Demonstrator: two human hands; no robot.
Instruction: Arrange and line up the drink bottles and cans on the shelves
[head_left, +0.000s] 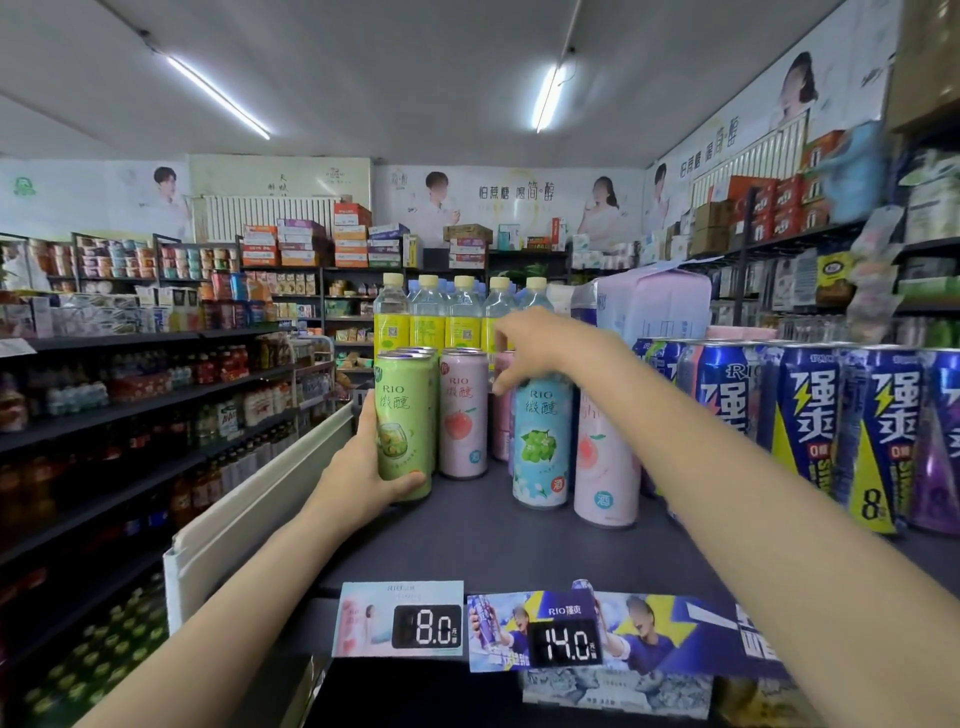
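Observation:
On the dark top shelf (498, 525) stand tall slim drink cans. My left hand (363, 473) grips a green can (404, 421) near its base at the left front, upright on the shelf. My right hand (530, 345) reaches in from the right and holds the top of a light blue grape can (541, 447) with curled fingers. A pink peach can (464, 413) stands between them, further back. Another pink can (605, 467) stands just right of the blue one. Behind, clear bottles with yellow labels (428, 322) stand in a row.
Dark blue cans with yellow lightning marks (810, 415) crowd the shelf's right side. Price tags reading 8.0 (400, 618) and 14.0 (566, 642) hang on the front edge. A white panel (249, 514) borders the left end. An aisle with stocked shelves (130, 405) lies left.

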